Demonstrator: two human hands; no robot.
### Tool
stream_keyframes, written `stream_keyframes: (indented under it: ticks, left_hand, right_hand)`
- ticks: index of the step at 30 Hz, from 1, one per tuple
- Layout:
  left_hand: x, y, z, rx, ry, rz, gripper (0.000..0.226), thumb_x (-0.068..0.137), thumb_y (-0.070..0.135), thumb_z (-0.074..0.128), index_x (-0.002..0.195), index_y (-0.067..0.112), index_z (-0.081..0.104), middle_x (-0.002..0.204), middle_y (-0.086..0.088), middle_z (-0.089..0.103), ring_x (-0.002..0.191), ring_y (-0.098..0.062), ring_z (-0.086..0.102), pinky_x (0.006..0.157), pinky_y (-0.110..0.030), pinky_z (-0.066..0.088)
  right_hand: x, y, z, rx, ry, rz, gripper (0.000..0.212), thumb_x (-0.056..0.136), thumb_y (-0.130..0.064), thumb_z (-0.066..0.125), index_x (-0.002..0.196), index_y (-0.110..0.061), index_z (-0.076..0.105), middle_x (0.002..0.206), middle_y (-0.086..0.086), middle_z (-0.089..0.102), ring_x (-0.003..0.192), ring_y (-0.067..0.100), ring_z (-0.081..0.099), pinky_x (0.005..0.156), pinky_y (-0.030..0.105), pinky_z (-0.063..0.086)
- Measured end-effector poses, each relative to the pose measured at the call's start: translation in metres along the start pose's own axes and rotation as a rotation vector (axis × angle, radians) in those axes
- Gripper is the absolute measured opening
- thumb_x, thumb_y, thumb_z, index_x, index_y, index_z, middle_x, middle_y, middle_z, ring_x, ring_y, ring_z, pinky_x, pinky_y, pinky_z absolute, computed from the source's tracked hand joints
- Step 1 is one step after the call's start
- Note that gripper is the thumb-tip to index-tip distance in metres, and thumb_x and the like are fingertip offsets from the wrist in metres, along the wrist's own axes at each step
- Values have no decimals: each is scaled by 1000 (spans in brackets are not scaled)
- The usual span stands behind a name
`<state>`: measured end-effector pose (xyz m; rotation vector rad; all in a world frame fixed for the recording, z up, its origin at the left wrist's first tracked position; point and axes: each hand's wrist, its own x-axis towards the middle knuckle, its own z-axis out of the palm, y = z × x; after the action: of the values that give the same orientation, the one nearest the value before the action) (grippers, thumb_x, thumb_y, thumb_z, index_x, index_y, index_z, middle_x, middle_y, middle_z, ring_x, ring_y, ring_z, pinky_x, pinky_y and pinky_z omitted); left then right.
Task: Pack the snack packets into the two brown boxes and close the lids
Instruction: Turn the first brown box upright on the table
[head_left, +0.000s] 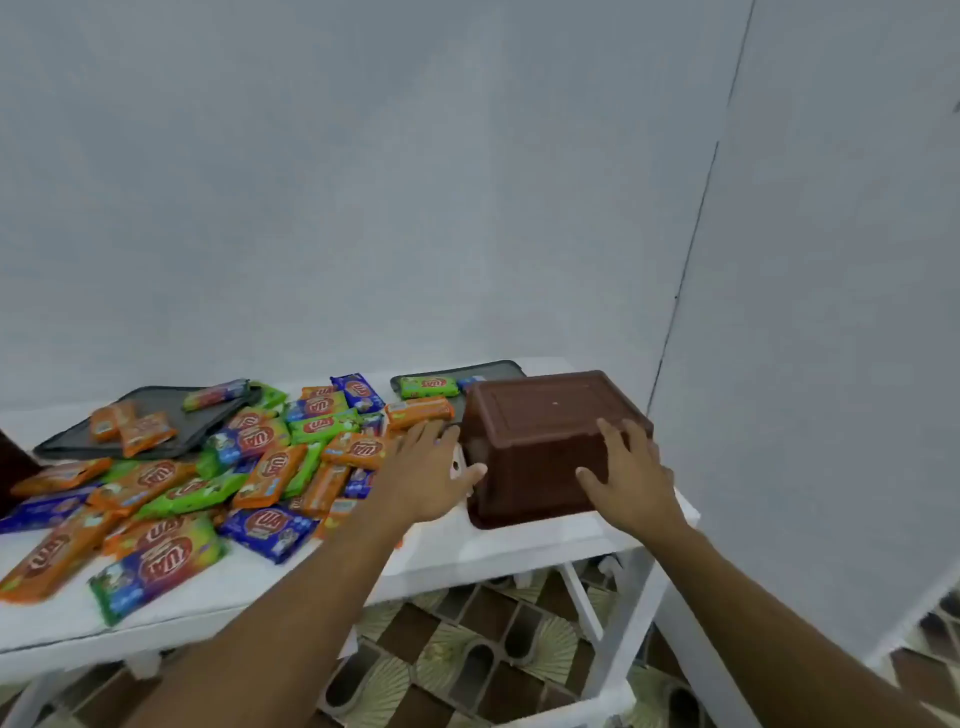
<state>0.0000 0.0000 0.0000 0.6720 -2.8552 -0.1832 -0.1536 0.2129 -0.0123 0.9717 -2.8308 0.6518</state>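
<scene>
A brown plastic box stands upside down at the right end of the white table, its bottom facing up. My left hand lies against the box's left side with fingers straight and spread. My right hand rests on the box's near right corner, fingers spread over the top edge. A pile of orange, green and blue snack packets covers the table's left and middle. The dark edge of a second brown box shows at the far left.
Two dark grey lids lie flat at the back: one on the left with packets on it, one behind the box with a green packet on it. Walls close in behind and to the right. Patterned floor tiles lie below the table.
</scene>
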Motion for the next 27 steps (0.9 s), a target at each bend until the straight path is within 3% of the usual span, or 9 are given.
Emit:
stream_keyframes:
  ticks: [3,6,9,13,16,18,21,23,27]
  left_hand:
    - [21,3,39,-92,-73,-49,77,91,69,35,148,17,33,151,-8,37,139,-27,31,112,-43,30]
    - [31,12,72,-248,-91,-84,77,81,78,31,133,24,48,129,-4,57,119,-24,52,97,-44,46]
    - [40,22,84,-424,123,-148,74,75,80,38,118,24,58,106,3,66,96,-18,62,79,-38,55]
    - [60,34,55,-671,419,-146,70,81,72,43,127,21,54,112,-1,67,96,-20,64,80,-41,55]
    - [80,36,16,-806,577,-103,60,83,67,46,126,25,50,105,-1,66,94,-22,63,78,-39,53]
    - [90,36,0,-789,608,-78,51,87,60,51,126,27,46,98,0,64,88,-19,62,72,-36,51]
    - [97,38,-5,-646,628,-116,31,97,41,50,120,20,48,75,2,58,71,-20,59,57,-32,40]
    - [97,40,-2,-561,608,-187,25,100,35,45,113,15,51,70,1,56,69,-22,57,57,-32,36]
    - [97,39,12,-515,373,-354,33,102,32,43,126,10,52,89,-10,62,96,-36,61,72,-32,36]
  right_hand:
    - [15,27,12,161,113,218,84,89,-42,60,153,-20,11,155,14,23,139,36,26,108,57,32]
    - [24,55,27,285,3,341,95,83,-39,69,153,-19,8,149,12,38,136,36,36,106,56,36]
    - [34,65,28,371,69,323,82,85,-40,67,150,-25,19,142,7,48,131,31,44,106,54,35]
    - [63,59,-2,531,328,290,59,89,-53,53,141,-29,35,124,-6,58,123,21,49,110,52,28]
    - [92,53,-38,742,418,220,52,89,-61,45,134,-35,40,106,-16,62,107,13,58,103,49,42]
    - [107,50,-56,838,433,179,46,93,-56,47,133,-35,42,100,-15,62,98,8,61,92,40,52]
    - [125,55,-67,762,424,118,36,96,-42,52,130,-32,46,101,-9,64,91,10,62,82,32,53]
    - [139,63,-64,616,367,77,29,98,-29,50,127,-26,51,107,2,67,82,15,64,78,34,54]
    - [159,69,-52,444,193,58,34,98,-23,48,132,-21,49,116,11,65,91,22,60,82,32,47]
